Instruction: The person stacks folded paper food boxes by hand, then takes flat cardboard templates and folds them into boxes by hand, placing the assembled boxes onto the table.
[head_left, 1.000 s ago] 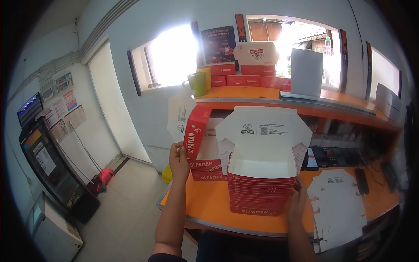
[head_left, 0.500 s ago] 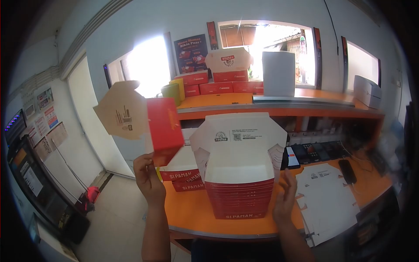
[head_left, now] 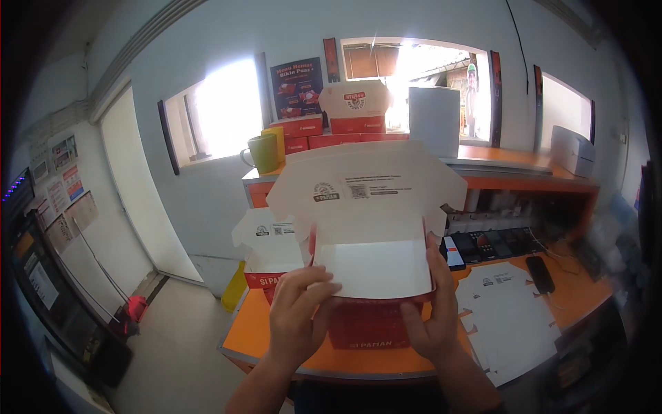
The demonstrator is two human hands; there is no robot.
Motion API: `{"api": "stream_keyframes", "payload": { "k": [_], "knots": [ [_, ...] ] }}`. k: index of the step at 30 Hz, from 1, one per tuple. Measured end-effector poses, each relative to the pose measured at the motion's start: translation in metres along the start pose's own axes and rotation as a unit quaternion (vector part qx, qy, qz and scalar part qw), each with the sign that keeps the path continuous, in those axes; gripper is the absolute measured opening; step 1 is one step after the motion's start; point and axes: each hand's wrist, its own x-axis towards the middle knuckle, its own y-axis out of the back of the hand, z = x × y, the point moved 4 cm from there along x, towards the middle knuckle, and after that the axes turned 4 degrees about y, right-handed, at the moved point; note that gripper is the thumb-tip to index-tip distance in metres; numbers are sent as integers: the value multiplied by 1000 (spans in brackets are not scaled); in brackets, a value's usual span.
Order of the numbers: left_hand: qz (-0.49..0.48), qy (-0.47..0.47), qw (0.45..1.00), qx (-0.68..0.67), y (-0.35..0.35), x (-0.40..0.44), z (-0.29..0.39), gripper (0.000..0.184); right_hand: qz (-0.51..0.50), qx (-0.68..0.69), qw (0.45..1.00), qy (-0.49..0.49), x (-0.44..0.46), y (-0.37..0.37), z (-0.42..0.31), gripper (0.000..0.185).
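Observation:
An open red and white box (head_left: 372,269) with its lid raised is between my two hands, at the top of a stack of red boxes (head_left: 369,334). My left hand (head_left: 300,310) grips its left front corner, fingers over the rim. My right hand (head_left: 434,310) holds its right side, with the thumb at the front. Whether the box rests fully on the stack cannot be made out. Behind my left hand stands another open box (head_left: 272,255) with red sides.
Flat white cardboard blanks (head_left: 507,321) lie on the orange counter (head_left: 238,338) at the right, near a black phone (head_left: 540,274). On the raised shelf are a green mug (head_left: 263,153), a white upright panel (head_left: 434,121) and more red boxes (head_left: 356,124).
The box that my left hand held up at the left is now at the stack between both hands. My right hand has closed on its right side.

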Motion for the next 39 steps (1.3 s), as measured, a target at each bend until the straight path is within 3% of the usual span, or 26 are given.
{"api": "stream_keyframes", "payload": {
  "k": [3, 6, 9, 12, 15, 18, 24, 33, 39],
  "knots": [
    [28, 77, 992, -92, -5, -8, -13, 47, 14, 48, 996, -77, -6, 5, 11, 67],
    [91, 183, 920, -334, -20, -19, -36, 50, 19, 95, 986, -138, -6, 13, 20, 61],
    [88, 276, 867, -405, -25, -33, -56, 47, 22, 100, 980, -169, -8, 12, 31, 58],
    [2, 302, 857, -417, -34, -44, -72, 40, 23, 131, 973, -186, -10, 9, 43, 59],
    [3, 295, 907, -301, -30, -35, -68, 29, 41, 124, 972, -194, -11, 8, 49, 57],
    [-9, 301, 913, -276, -32, -34, -76, 20, 53, 75, 979, -184, -16, 10, 60, 50],
    [-30, 195, 963, -182, -27, -26, -84, 19, 43, 6, 991, -125, -15, 14, 63, 35],
    [-12, 86, 981, -172, -37, -22, -93, 19, -1, -69, 998, 1, 3, 22, 62, 34],
    [-51, 84, 979, -177, -35, -16, -99, 23, -53, -46, 997, -15, 9, 30, 66, 33]
  ]
}}
